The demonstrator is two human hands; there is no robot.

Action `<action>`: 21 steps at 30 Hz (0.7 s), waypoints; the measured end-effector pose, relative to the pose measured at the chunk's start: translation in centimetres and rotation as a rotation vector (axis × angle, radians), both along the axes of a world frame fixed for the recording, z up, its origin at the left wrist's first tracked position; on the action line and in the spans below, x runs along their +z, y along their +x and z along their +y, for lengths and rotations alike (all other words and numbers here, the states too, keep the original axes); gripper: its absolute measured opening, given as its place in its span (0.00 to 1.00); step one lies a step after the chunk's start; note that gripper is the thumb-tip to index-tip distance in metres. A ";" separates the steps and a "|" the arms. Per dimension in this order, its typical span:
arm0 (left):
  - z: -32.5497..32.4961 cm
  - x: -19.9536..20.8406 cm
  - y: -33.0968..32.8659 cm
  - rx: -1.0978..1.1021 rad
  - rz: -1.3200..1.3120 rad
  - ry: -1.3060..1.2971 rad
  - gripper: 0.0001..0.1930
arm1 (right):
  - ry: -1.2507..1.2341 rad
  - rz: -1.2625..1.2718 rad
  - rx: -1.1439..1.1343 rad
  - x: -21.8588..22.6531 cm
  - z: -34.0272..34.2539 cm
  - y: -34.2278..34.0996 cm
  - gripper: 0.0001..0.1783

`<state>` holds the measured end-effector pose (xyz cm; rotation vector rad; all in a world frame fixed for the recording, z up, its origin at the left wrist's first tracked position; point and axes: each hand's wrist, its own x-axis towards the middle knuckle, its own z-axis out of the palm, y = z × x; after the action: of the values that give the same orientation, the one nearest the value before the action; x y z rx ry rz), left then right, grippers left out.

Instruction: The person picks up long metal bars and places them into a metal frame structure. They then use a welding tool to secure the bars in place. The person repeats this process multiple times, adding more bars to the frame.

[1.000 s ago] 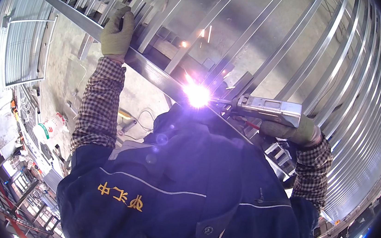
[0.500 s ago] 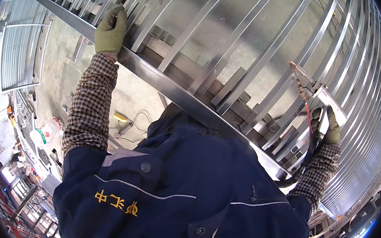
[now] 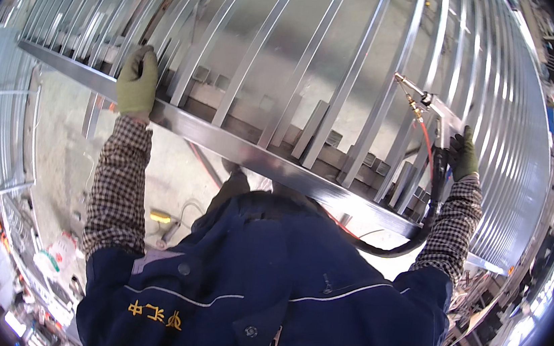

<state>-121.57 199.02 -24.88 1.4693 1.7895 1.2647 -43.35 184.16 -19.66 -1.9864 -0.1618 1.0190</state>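
In front of me lies a long metal frame: a flat shiny rail (image 3: pixel 233 136) on the near side, with many parallel bars (image 3: pixel 309 61) running away from it. My left hand (image 3: pixel 136 85), in a green glove, is closed over the rail toward its left part, its fingers next to a bar. My gloved right hand (image 3: pixel 464 155) grips a welding gun (image 3: pixel 446 118) above the bars on the right. The gun's copper-coloured tip (image 3: pixel 398 78) points to the far left, clear of the rail. A thick black cable (image 3: pixel 383 252) and a thin red hose (image 3: pixel 426 145) trail from it.
Short metal block pieces (image 3: pixel 312 126) stand between the bars along the rail. On the floor to the left are a yellow tool (image 3: pixel 160 217) with a cord and a white bucket (image 3: pixel 59 251). Another metal frame (image 3: pixel 8 124) stands at the far left.
In the picture, the frame's near rail has shifted and looks flatter. The welding gun and my right hand sit farther left and higher. My left hand keeps its hold on the rail.
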 end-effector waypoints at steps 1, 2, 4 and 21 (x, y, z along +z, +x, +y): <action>-0.2 0.2 0.0 -0.019 -0.016 0.015 0.17 | 0.033 -0.035 -0.032 -0.1 -0.7 0.1 0.40; -0.3 0.4 0.2 -0.012 -0.029 -0.019 0.17 | 0.102 -0.121 0.031 -0.1 -1.3 -0.1 0.39; -0.6 0.7 0.3 -0.010 -0.048 0.009 0.18 | 0.068 -0.388 0.007 0.7 -1.2 -1.5 0.32; -1.9 1.0 0.3 -0.022 -0.042 0.021 0.15 | 0.089 -0.434 0.465 -6.9 27.4 -37.6 0.43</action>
<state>-121.25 197.09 -23.89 1.4590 1.7341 1.2977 -80.91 211.60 -26.56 -2.1091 -0.9245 0.8197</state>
